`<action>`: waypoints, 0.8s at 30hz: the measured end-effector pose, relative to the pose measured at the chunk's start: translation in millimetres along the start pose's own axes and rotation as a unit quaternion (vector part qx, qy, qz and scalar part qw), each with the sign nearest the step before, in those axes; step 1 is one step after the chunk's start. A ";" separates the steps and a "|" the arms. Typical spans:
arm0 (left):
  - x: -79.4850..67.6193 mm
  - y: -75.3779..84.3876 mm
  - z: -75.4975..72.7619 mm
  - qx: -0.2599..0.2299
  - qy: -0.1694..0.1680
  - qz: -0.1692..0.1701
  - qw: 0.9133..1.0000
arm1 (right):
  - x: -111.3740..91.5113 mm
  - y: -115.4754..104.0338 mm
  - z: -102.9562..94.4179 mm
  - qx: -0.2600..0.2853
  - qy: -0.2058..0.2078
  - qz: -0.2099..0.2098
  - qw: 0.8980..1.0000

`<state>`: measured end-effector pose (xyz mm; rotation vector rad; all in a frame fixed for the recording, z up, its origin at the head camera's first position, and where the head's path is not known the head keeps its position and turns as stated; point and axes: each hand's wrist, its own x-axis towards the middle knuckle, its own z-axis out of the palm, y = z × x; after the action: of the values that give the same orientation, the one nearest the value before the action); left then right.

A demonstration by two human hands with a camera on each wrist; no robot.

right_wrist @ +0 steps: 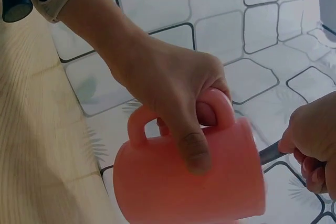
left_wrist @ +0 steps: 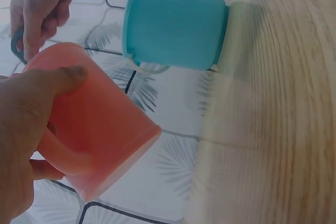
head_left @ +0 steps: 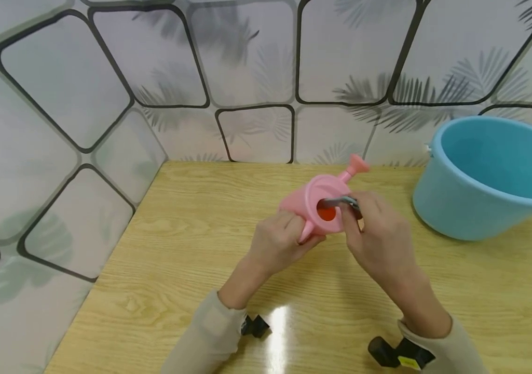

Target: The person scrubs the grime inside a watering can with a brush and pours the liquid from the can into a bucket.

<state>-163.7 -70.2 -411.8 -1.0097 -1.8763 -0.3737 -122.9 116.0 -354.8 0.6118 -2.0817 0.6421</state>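
Observation:
A pink toy watering can (head_left: 296, 201) is held above the table, tipped so its round opening faces me and its spout points to the far right. My left hand (head_left: 276, 240) grips its handle, the thumb lying along the can's wall (right_wrist: 157, 182) in the right wrist view. My right hand (head_left: 382, 236) pinches a slim grey-blue tool (head_left: 333, 201), whose far end goes inside the opening. What kind of tool it is I cannot tell, as its tip is hidden in the can. The inside of the can looks orange-red.
On the right of the wooden table (head_left: 177, 249) stands a large light-blue bucket (head_left: 466, 202). Behind and to the left rises a white wall covering (head_left: 256, 67) with dark outlines and leaf prints. A black device (head_left: 401, 353) is strapped at the right wrist.

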 end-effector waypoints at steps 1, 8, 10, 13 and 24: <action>0.3 0.6 0.0 -0.001 0.002 0.003 1.000 | -0.4 1.2 1.8 0.003 0.007 -0.003 1.000; 3.9 2.8 -1.3 -0.003 0.012 0.009 1.000 | -1.8 6.2 9.1 0.023 0.025 -0.023 0.999; 3.8 1.8 -2.1 -0.005 0.009 0.002 1.000 | -1.1 6.5 5.6 0.023 0.036 -0.027 0.999; 2.9 -0.2 -3.4 -0.004 0.005 -0.011 1.000 | 0.8 6.0 -0.3 0.034 0.063 -0.018 0.997; 3.4 0.7 -2.1 -0.034 -0.002 0.004 0.999 | 2.3 15.9 5.4 0.036 0.074 -0.066 0.994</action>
<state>-162.6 -69.4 -407.9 -1.0636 -1.8735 -0.4327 -137.2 124.0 -359.2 0.7160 -1.8699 0.6686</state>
